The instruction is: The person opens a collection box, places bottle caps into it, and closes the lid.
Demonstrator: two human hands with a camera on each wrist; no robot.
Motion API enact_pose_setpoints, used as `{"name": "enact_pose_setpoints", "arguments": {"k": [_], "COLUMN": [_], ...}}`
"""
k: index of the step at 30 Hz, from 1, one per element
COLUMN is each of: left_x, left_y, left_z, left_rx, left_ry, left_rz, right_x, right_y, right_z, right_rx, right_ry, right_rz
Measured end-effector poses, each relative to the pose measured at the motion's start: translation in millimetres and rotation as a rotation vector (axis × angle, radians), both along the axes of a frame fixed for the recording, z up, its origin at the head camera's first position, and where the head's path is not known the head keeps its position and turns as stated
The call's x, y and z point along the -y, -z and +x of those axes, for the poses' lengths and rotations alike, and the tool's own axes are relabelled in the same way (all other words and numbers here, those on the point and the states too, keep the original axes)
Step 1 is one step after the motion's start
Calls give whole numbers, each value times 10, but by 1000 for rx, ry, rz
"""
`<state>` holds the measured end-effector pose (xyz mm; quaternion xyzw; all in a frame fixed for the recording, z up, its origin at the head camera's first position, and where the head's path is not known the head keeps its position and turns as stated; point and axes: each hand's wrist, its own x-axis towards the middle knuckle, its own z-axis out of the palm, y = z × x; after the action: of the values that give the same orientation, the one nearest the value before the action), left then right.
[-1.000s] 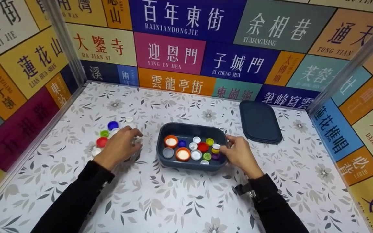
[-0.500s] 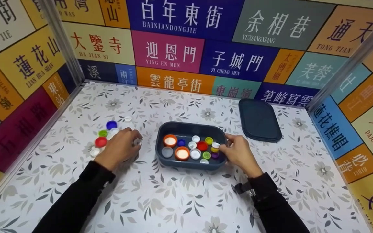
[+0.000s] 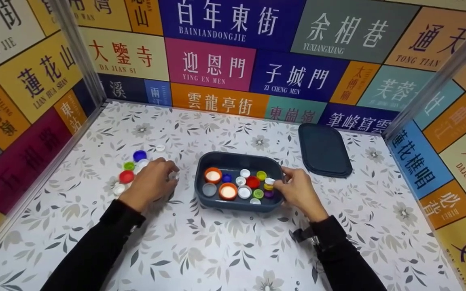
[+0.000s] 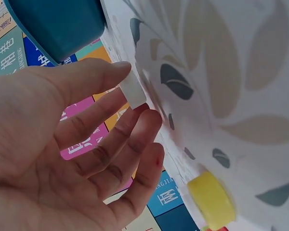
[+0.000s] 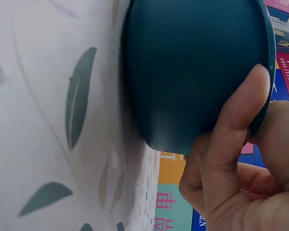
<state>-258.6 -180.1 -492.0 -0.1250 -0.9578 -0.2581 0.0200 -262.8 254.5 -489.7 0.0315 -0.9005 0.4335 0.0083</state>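
Note:
My left hand [image 3: 152,182] pinches a white bottle cap [image 4: 133,91] between thumb and fingers, close to the tabletop and left of the box. Its other fingers are loosely bent. At the right end of the dark blue-grey plastic box [image 3: 235,206], my right hand [image 3: 302,193] grips the rim and wall, the thumb over the edge. Inside the box lie several caps, among them two orange-and-white caps [image 3: 227,191], a red cap [image 3: 253,182] and a white cap [image 3: 270,181] near the right thumb. The box's outer end wall [image 5: 192,72] fills much of the right wrist view.
Beyond the left hand lie loose caps: a blue cap [image 3: 139,155], a green cap [image 3: 129,165], a red cap [image 3: 126,176] and several white ones. A yellow cap [image 4: 212,199] shows in the left wrist view. The dark lid [image 3: 325,150] lies at the back right.
The left thumb and fingers have drawn together on the white cap since a second ago, the hand staying in nearly the same place. The right hand and box look unchanged.

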Motion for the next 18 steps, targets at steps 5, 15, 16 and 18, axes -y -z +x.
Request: {"name": "enact_pose_setpoints", "arguments": {"k": [5,15,16,18], "left_x": [-53,-326,-371,-464], "left_y": [-95,-323,-343,-379], "left_z": [20,168,189,230], "left_rx": [8,-196,-197,-184], "left_ry": [-34,16,27,59], "left_rz": [39,126,134,141], "right_x": [6,-3,-7,-11], "right_y": [5,5,5,-1], "right_z": [2,-7,-10,-14], "right_rx": [2,-19,-20,-21], "right_ry": [-1,4,3,1], "right_rz": [-6,34,37,39]}}
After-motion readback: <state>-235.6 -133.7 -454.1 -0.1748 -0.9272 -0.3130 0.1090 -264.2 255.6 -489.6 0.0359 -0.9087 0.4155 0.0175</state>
